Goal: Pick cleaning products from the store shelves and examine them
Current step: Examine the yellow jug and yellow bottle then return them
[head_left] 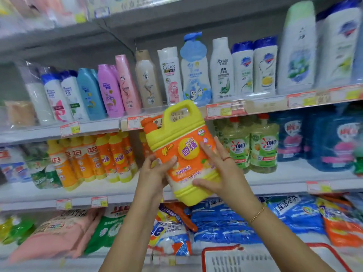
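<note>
I am logging, at the left of the middle shelf (121,188), a row of orange bottles (110,158) standing upright with caps on.

The left hand (155,173) is closing its grip round the lower left side of the detergent jug (176,138), thumb lying across the label. The jug is being held in the air in front of that shelf, tilted with its top leaning left and its label facing me. The orange cap is sitting in place. The walls are opaque, so I am not judging the fill.

The right hand (220,173) is gripping the jug's right side, thumb on the lower front.

I am rating the pick as done and the examining as under way. The next move is likely calling for a two-handed turn to show the back.

Further right, clear OMO bottles (263,148) are showing yellow-green liquid. At the lower right, only the rim and slotted wall of a red basket (220,249) are showing; I cannot tell its contents
</note>
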The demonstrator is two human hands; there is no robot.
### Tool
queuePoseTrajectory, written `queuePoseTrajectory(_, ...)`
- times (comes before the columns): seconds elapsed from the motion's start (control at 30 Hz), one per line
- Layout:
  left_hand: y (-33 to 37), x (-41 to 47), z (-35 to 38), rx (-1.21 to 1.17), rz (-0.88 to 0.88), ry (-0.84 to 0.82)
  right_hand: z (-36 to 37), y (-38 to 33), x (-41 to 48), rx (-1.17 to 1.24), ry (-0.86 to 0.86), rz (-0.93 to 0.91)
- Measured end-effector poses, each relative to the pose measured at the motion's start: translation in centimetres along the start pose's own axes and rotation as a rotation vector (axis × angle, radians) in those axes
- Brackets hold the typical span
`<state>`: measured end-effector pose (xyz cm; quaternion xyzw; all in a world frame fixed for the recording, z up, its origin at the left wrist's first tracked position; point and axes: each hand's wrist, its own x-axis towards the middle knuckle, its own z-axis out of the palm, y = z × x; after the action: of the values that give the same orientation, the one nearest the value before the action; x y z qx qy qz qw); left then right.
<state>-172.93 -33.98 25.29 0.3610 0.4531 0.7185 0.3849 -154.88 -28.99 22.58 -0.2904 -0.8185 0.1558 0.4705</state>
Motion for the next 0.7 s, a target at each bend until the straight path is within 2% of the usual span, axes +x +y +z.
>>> queuePoseTrajectory(0.1, -1.0, -1.0, 0.6, -0.098, -0.067, 0.013, 0.8, 0.4, -3.1, -0.462, -0.003, -0.253)
queuePoseTrajectory(0.17, -1.7, -1.6, 0.7, -0.142, -0.102, 0.003, 1.5, 1.2, -4.8, -0.617, 0.066, -0.346)
queuePoseTrajectory(0.27, -2.5, -3.0, 0.7, -0.178, -0.136, -0.058, 1.3, 2.9, -6.1, -0.615, 0.207, -0.446)
queuePoseTrajectory(0.37, -1.9, -4.1, 0.4, -0.151, -0.06, -0.148, 1.1, 3.0, -6.3, -0.567, 0.294, -0.5)
queuePoseTrajectory(0.43, -1.1, -4.8, 0.6, -0.179, -0.027, -0.233, 0.8, 2.2, -5.9, -0.489, 0.359, -0.513)
queuePoseTrajectory(0.53, -0.6, -4.9, 1.3, -0.35, -0.022, -0.372, 0.7, 0.6, -4.9, -0.251, 0.352, -0.457)
queuePoseTrajectory(0.6, -0.4, -4.6, 1.2, -0.403, 0.014, -0.392, 1.2, -0.8, -4.8, 0.057, 0.315, -0.288)
queuePoseTrajectory(0.7, 0.1, -3.8, 0.2, -0.241, 0.078, -0.394, 2.0, -2.8, -4.6, 0.635, 0.273, 0.079)
